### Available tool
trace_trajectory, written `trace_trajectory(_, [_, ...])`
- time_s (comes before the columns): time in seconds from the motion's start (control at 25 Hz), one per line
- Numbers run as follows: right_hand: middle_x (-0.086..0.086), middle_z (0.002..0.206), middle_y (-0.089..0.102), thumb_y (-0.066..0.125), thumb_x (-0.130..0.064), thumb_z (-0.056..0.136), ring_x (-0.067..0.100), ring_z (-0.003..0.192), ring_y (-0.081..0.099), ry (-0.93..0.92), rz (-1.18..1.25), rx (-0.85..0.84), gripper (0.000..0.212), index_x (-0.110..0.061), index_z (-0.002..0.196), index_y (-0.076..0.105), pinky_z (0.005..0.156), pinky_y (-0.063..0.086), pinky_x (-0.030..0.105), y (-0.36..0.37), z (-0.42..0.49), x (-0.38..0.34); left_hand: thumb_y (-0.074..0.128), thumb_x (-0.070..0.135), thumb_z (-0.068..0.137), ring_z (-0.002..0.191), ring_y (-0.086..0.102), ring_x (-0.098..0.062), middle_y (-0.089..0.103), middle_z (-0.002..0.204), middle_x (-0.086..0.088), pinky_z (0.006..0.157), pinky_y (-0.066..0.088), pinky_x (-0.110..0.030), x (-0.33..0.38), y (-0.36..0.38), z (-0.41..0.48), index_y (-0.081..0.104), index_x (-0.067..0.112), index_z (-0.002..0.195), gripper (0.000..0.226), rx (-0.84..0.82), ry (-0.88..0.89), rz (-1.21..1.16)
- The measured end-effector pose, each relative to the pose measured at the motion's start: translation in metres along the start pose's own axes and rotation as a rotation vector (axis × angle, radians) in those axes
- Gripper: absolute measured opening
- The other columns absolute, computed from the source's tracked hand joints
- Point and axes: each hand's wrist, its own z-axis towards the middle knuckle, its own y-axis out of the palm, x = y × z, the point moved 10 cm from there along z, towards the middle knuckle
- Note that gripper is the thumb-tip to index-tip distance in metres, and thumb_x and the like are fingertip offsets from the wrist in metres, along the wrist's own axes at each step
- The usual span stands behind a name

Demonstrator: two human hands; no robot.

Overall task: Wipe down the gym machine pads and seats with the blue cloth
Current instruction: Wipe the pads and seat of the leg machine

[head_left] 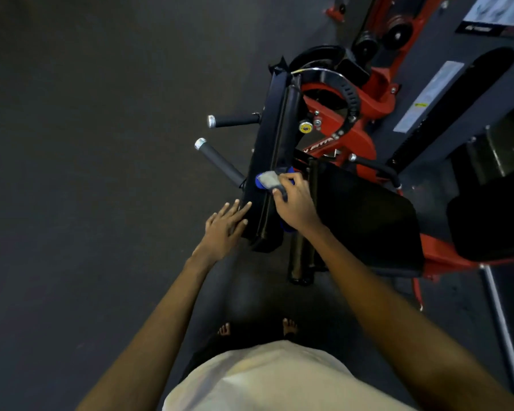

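Note:
A tall black back pad point(269, 149) of a red-framed gym machine stands edge-on in the middle of the view. My right hand point(294, 203) grips the blue cloth point(267, 180), bunched with a pale grey patch on top, and holds it against the pad's near part. My left hand point(226, 225) lies with straight fingers against the pad's lower left side. The black seat pad point(365, 215) sits just right of my right hand.
Two black handle bars with silver caps point(217, 158) stick out left of the pad. The red frame point(359, 129) and a black cam lie behind it. Another black pad point(490, 223) is at the right edge. Dark rubber floor point(86, 173) fills the left; my bare feet stand below.

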Motion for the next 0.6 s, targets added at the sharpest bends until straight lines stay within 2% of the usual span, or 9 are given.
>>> trace_trajectory(0.08, [0.017,0.125,0.056,0.059,-0.019,0.094,0.039,0.111,0.055,0.083,-0.007,0.069,0.036,-0.001,0.125,0.064,0.098,0.045,0.046,-0.002,-0.015,0.000,0.035,0.048,0.107,0.155,0.016,-0.022,0.023,0.167,0.001,0.121,0.015,-0.047,-0.001,0.000,0.004,0.028,0.045,0.155,0.049,-0.015,0.046,0.005])
trace_trajectory(0.16, [0.016,0.122,0.057,0.058,-0.021,0.094,0.035,0.109,0.056,0.104,0.001,0.136,0.038,-0.001,0.125,0.064,0.095,0.047,0.043,-0.002,-0.045,-0.005,0.033,0.057,0.101,0.152,0.026,-0.030,0.029,0.165,-0.005,0.120,0.026,-0.054,-0.002,-0.004,0.006,0.030,0.042,0.154,0.056,-0.001,0.095,-0.019])
trace_trajectory(0.24, [0.014,0.125,0.054,0.055,-0.024,0.096,0.029,0.113,0.053,0.158,0.024,0.143,0.041,-0.003,0.131,0.059,0.097,0.048,0.040,0.002,-0.081,-0.009,0.037,0.057,0.099,0.147,0.035,-0.036,0.033,0.162,-0.010,0.115,0.035,-0.057,-0.003,-0.008,0.008,0.040,0.038,0.152,0.056,0.028,0.151,-0.077])
trace_trajectory(0.32, [0.011,0.129,0.051,0.050,-0.032,0.098,0.025,0.117,0.050,0.210,0.026,0.182,0.046,-0.007,0.136,0.056,0.099,0.048,0.040,0.004,-0.114,-0.012,0.042,0.054,0.099,0.145,0.038,-0.038,0.033,0.162,-0.011,0.112,0.038,-0.056,-0.001,-0.010,0.012,0.050,0.032,0.148,0.054,0.055,0.185,-0.061])
trace_trajectory(0.48, [0.012,0.140,0.048,0.051,-0.033,0.100,0.027,0.126,0.047,0.182,-0.083,0.266,0.050,-0.019,0.148,0.050,0.106,0.042,0.036,0.017,-0.156,-0.034,0.055,0.041,0.100,0.150,0.029,-0.034,0.034,0.162,-0.011,0.115,0.029,-0.055,0.016,-0.015,0.027,0.056,0.023,0.143,0.047,0.063,0.260,0.041])
trace_trajectory(0.6, [0.011,0.143,0.047,0.059,-0.021,0.101,0.025,0.127,0.051,0.154,-0.011,0.371,0.051,-0.020,0.150,0.048,0.106,0.045,0.035,0.027,-0.176,-0.039,0.060,0.028,0.101,0.154,0.022,-0.029,0.035,0.162,-0.009,0.122,0.015,-0.049,0.028,-0.011,0.035,0.049,0.020,0.149,0.050,-0.054,0.314,0.062])
